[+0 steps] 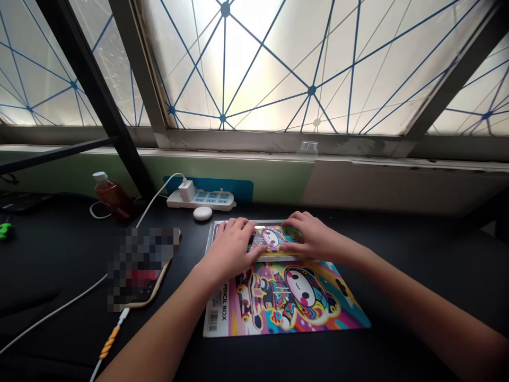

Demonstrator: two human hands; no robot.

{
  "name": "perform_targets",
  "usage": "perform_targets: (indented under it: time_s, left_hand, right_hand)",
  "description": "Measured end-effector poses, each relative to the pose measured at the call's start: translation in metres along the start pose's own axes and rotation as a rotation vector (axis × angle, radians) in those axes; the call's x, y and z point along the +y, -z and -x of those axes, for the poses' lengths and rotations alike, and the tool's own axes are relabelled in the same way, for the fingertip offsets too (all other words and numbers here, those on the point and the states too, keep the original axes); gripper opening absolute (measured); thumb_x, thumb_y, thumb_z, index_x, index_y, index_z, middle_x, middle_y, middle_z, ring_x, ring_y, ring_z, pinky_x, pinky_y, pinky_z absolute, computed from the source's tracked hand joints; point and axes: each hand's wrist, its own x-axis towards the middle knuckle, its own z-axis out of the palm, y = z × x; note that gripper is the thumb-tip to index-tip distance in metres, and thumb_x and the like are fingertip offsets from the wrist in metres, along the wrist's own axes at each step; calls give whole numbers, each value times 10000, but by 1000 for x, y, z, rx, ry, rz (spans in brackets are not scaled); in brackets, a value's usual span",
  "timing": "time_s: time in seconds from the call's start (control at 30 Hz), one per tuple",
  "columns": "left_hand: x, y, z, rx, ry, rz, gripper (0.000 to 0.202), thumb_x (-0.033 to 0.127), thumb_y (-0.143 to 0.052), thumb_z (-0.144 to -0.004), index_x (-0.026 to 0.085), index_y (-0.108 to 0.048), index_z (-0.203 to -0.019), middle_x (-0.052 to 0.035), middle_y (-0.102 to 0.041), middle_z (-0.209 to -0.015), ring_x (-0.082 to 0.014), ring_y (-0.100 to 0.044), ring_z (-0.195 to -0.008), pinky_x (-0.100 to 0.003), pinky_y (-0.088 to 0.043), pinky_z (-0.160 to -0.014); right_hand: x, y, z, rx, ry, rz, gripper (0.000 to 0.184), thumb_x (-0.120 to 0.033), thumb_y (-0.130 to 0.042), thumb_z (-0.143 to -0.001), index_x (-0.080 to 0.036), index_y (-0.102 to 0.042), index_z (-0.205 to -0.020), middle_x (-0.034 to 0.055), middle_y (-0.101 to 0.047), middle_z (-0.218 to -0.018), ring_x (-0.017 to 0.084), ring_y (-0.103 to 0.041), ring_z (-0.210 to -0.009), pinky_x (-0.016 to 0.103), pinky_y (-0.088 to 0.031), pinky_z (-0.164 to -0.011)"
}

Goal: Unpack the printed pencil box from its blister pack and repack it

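A pencil box with a colourful cartoon face lies on the black desk, in what looks like a clear plastic shell. Over its left end is my left hand, fingers bent across the top and thumb towards the middle. My right hand grips the right end, fingers at the far side and thumb at the near side. Directly in front of the box lies a bright printed card marked PENCIL BOX, with a cartoon figure and a barcode. Whether box and card are joined is hidden.
A phone with a white charging cable lies to the left. Behind it are a bottle of reddish drink, a white power strip and a small white rounded case. A patterned window rises beyond the desk.
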Motion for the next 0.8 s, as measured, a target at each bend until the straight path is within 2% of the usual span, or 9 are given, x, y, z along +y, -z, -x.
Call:
perform_targets:
  time_s: [0.17,0.27,0.37,0.43,0.5,0.57,0.63,0.73,0.8]
  left_hand:
    - [1,-4,0,57,29,-29,587,623,-570,-921,215,-566,-1344,-138,-596,-1313,-353,-507,-1234,-520,-400,-1034]
    - [2,-3,0,108,34,-65,649,674,-588,-890,204,-572,-1338,-146,-604,-1295,-363,-513,-1222,-538,-376,-1049]
    - [-2,4,0,126,54,-115,639,681,-626,-866,216,-602,-1303,-136,-645,-1249,-365,-541,-1189,-572,-352,-1056]
    - [-9,14,0,137,92,-128,613,669,-654,-857,208,-635,-1260,-131,-677,-1196,-365,-569,-1153,-572,-381,-1027]
    - [-13,26,2,155,114,-106,545,603,-717,-845,200,-665,-1209,-116,-697,-1138,-341,-605,-1092,-505,-456,-958]
    - [-12,40,9,189,71,-75,411,460,-788,-834,209,-690,-1145,-90,-697,-1102,-302,-622,-1050,-422,-509,-888]
    - [-3,51,20,274,-19,-68,299,324,-804,-838,223,-698,-1100,-71,-682,-1109,-283,-606,-1075,-401,-518,-909]
    - [15,54,50,465,-91,-33,317,271,-753,-877,242,-656,-1177,-84,-650,-1174,-301,-570,-1144,-464,-499,-989]
    - [23,45,75,470,-129,57,337,221,-717,-886,265,-618,-1205,-88,-643,-1214,-299,-574,-1166,-465,-510,-994]
  right_hand:
    - [-1,3,-9,0,-5,13,588,-676,-727,-752,-203,-692,-1100,132,-624,-1117,341,-561,-1082,481,-497,-909]
    - [-1,-2,-9,100,-6,53,565,-675,-778,-689,-206,-658,-980,118,-640,-1074,329,-581,-1032,473,-499,-869]
    - [-4,-9,-1,218,4,60,559,-622,-830,-652,-215,-609,-963,97,-675,-1045,317,-626,-998,485,-502,-891]
    - [-8,-13,7,309,24,69,498,-540,-850,-679,-228,-576,-954,72,-697,-1001,305,-656,-963,513,-495,-943]
    - [-14,-14,16,424,77,84,378,-427,-820,-763,-236,-546,-941,56,-702,-964,287,-669,-926,522,-501,-955]
    - [-22,-10,27,544,173,87,242,-312,-736,-862,-227,-538,-973,70,-690,-978,268,-660,-919,479,-538,-891]
    - [-32,-4,41,643,273,99,191,-232,-654,-922,-205,-549,-1080,97,-664,-1037,257,-643,-950,424,-560,-829]
    - [-46,3,73,717,349,167,355,-168,-626,-935,-200,-547,-1279,104,-633,-1083,245,-625,-977,395,-570,-839]
    - [-54,1,98,692,378,197,421,-141,-619,-931,-210,-554,-1341,96,-644,-1069,245,-628,-983,395,-574,-866]
